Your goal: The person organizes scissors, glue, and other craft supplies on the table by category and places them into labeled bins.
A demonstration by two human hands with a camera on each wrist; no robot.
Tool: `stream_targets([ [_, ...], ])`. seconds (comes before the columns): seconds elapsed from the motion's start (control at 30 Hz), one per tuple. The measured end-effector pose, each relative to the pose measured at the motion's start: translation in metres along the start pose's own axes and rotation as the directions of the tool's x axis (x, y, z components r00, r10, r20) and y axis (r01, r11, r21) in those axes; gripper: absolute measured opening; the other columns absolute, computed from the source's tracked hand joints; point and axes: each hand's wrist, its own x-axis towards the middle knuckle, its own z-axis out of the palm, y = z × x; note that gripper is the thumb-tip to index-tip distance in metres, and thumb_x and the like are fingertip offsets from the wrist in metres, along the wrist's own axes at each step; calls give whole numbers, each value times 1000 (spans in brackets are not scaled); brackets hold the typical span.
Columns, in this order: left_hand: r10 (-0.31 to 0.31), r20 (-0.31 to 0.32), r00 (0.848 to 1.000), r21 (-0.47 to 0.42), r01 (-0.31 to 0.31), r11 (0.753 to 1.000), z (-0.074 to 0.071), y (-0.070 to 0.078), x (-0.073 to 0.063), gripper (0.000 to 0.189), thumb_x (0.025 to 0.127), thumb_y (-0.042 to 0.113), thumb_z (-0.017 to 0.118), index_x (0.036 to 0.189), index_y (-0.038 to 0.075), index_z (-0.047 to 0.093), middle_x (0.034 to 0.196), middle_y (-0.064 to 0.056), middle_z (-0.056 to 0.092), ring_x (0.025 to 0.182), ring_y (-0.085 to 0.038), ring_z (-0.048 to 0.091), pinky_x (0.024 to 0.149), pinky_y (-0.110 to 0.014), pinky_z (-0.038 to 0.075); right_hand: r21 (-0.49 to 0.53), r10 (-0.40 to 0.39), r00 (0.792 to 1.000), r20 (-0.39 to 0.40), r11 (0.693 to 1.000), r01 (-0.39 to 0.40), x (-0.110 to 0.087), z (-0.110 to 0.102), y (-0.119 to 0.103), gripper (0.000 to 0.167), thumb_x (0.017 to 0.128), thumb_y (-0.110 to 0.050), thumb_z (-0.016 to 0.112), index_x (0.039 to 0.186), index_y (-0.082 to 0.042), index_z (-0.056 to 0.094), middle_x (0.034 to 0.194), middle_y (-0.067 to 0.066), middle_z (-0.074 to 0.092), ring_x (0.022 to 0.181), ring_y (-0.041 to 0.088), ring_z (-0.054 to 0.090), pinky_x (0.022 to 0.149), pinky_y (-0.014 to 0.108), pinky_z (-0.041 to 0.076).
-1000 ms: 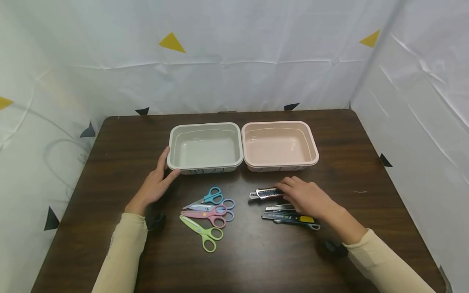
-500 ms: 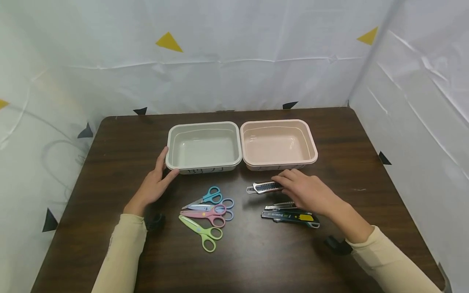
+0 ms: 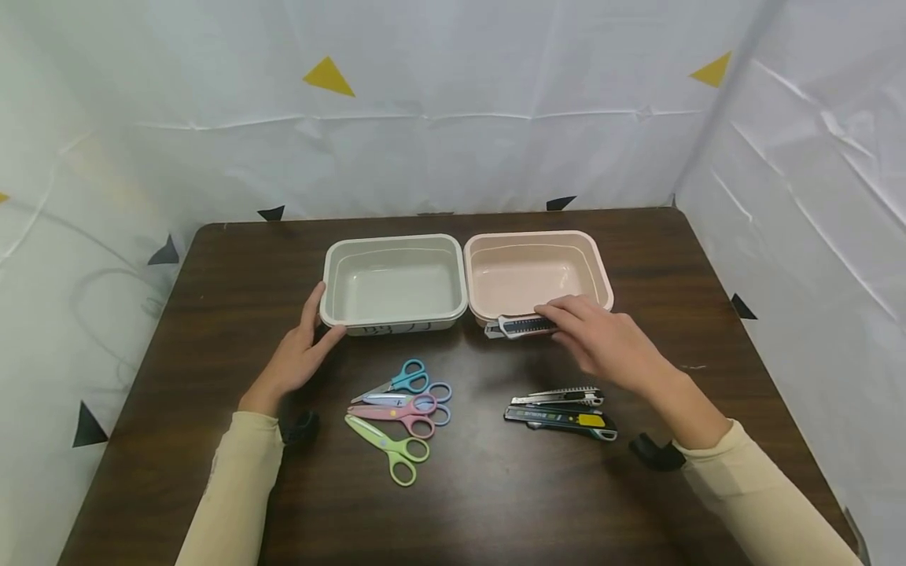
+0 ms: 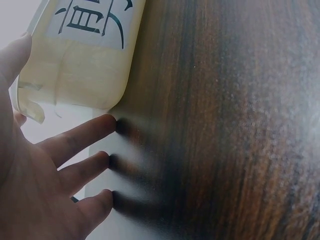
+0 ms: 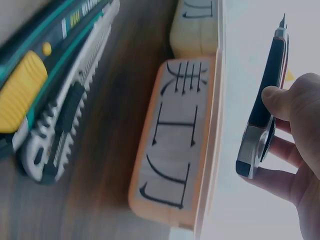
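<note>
My right hand (image 3: 605, 338) pinches a black and silver utility knife (image 5: 262, 100) between thumb and fingers, held up at the front rim of the pink bin (image 3: 541, 273). My left hand (image 3: 297, 358) rests at the left front corner of the pale green bin (image 3: 396, 283), thumb by its rim; in the left wrist view its fingers (image 4: 82, 137) are spread and fairly straight. On the table below my right hand lie a silver utility knife (image 3: 566, 396) and a dark one with a yellow slider (image 3: 559, 419).
Several scissors lie grouped in front of the green bin: teal (image 3: 410, 379), pink (image 3: 403, 413), green (image 3: 396, 450), and a light blue pair partly covered. Labels with black characters (image 5: 175, 130) mark the bins' front sides. White sheeting (image 3: 425, 157) closes off the back and sides of the dark table.
My right hand has lifted the utility knife from the table and moved it away from me to the pink bin's front rim. The left hand has stayed in place.
</note>
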Motion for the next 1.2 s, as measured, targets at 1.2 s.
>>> stream_targets([
  [1.2, -18, -15, 1000, 3, 18, 1000, 0, -2, -2, 80, 99, 51, 50, 155, 45, -8, 159, -14, 24, 139, -46, 30, 100, -74, 25, -52, 267, 923, 277, 963, -263, 57, 28, 69, 36, 95, -10, 62, 131, -6, 60, 124, 12, 60, 112, 30, 56, 86, 50, 47],
])
